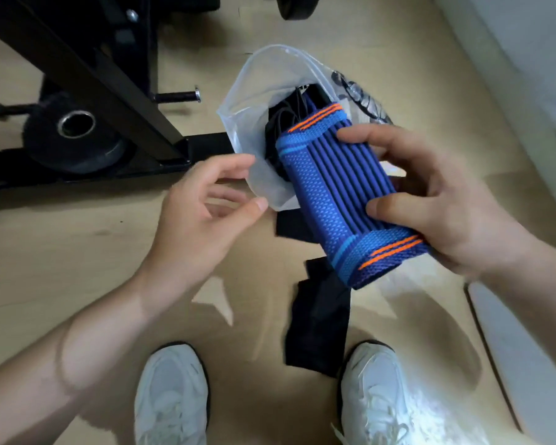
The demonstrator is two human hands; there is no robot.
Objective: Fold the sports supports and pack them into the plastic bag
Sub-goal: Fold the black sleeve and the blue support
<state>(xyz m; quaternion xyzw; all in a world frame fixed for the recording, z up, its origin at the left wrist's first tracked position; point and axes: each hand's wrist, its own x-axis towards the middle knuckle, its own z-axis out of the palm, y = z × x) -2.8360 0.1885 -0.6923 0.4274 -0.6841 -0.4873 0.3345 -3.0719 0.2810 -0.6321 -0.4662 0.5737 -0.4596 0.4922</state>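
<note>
A folded blue knitted sports support (331, 191) with orange stripes at both ends is gripped by my right hand (430, 200), thumb on top and fingers over its far side. Its upper end sits at the mouth of a clear plastic bag (264, 88), which holds dark items inside. My left hand (203, 200) pinches the bag's near edge between thumb and fingers, holding the mouth wide. A black support (318, 322) lies on the floor below the blue one.
A black metal gym frame (116, 88) with a weight plate (74, 139) stands at the left. A white wall or panel (527, 91) runs along the right. My white shoes (174, 399) stand on the wooden floor at the bottom.
</note>
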